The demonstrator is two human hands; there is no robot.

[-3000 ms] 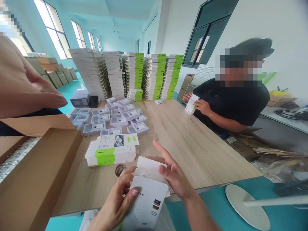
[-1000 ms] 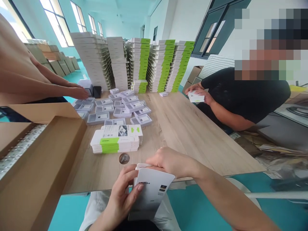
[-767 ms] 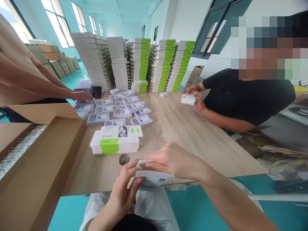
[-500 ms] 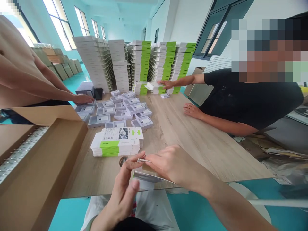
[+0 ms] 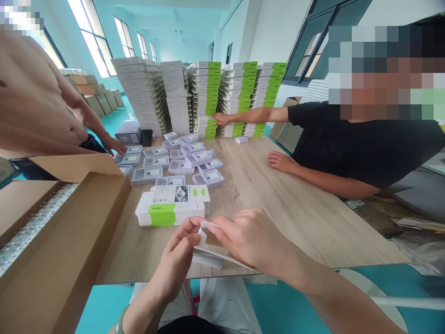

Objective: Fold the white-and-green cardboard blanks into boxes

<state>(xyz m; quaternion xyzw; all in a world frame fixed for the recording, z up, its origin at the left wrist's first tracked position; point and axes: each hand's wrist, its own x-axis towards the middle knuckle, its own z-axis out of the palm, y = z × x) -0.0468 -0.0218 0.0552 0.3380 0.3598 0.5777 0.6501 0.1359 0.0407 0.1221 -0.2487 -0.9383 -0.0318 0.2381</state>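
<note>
While the person's left hand (image 5: 179, 260) pinches the upper edge of a flattened white retail box (image 5: 208, 255) between thumb and fingers, the right hand (image 5: 250, 239) lies across the box, its fingers curled over the top and pressing down. Both hands are therefore closed on the box, which sits just above the near edge of a light oak-look table (image 5: 313, 232), with a white card flap (image 5: 206, 226) standing up between them.

Straight ahead of the hands and almost touching the left one is a low stack of white boxes with green bands (image 5: 172, 208). Beyond that lie many grey trays with white inserts (image 5: 177, 162). To the left of the hands stands an open cardboard carton (image 5: 69, 232), holding rows of white items (image 5: 38, 222) (too small to make out singly).

Across the table to the right, a co-worker in a black T-shirt (image 5: 347, 148) rests one hand (image 5: 280, 162) on the tabletop and reaches the other hand (image 5: 222, 119) to tall stacks of boxes (image 5: 208, 93). Far to the left, a shirtless person's hand (image 5: 114, 144) sits near the trays.
</note>
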